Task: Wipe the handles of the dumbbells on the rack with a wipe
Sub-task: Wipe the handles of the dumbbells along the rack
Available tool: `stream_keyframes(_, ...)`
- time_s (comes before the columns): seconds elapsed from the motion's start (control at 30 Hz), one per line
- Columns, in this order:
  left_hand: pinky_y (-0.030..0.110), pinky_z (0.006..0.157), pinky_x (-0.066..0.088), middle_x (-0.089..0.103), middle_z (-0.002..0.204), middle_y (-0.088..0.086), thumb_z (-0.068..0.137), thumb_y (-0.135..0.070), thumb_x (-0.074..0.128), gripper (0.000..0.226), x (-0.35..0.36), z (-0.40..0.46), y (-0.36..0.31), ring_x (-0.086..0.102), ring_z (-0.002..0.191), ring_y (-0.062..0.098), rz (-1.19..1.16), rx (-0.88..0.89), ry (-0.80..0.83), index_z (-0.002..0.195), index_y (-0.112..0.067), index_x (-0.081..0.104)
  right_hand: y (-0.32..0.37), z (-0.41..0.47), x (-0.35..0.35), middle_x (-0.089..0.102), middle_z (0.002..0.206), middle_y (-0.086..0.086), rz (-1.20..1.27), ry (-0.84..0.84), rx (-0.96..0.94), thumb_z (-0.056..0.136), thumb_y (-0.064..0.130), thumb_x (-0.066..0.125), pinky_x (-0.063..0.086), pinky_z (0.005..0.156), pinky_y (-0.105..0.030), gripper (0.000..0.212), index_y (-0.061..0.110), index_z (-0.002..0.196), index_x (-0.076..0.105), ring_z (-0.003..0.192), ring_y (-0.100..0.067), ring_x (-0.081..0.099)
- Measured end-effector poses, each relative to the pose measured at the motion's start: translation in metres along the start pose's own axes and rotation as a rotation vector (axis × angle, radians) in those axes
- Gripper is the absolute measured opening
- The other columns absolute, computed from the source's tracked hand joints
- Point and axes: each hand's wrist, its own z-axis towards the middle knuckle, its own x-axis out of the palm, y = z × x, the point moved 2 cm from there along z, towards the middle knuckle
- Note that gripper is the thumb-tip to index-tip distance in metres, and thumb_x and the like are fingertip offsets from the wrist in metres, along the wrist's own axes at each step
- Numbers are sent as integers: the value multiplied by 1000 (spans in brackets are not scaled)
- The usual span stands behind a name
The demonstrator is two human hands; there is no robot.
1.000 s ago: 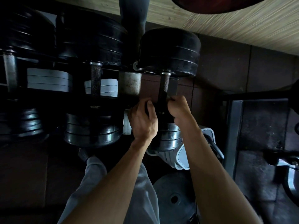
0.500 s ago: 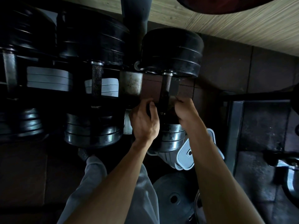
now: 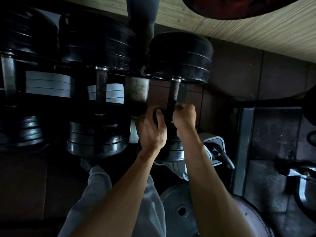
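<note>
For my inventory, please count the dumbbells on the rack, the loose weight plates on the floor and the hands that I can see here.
Dumbbells: 3, left, middle, right
Loose plates: 1
Hands: 2, left hand, right hand
Total: 6

Bare forearms (no sleeves showing), light grey trousers (image 3: 95,194), one dark shoe (image 3: 85,164) below.

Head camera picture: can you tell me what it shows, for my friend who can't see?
Two bare hands, left and right, wrap a dark wipe around the handle of the rightmost dumbbell. More dumbbells sit on a dim rack beside it.
</note>
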Motion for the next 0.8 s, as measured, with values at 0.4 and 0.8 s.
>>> stream_keyframes(0.4,40,73,51,70,78,-3,92,-35,36,39,-1,1,1,63,74,19,-27,13,-11,98,-13,67,2,2,5,55,68,-3,-3,-67,-130,100,8,46,35,61,-31,28,10,75,57,65,-20,50)
stream_keyframes(0.8,45,86,51,74,99,-3,92,-42,31,46,2,1,5,67,94,20,-11,-15,30,110,-18,66,1,0,8,55,68,-2,-58,-185,-306,101,5,44,27,54,-23,26,2,81,60,53,-10,45)
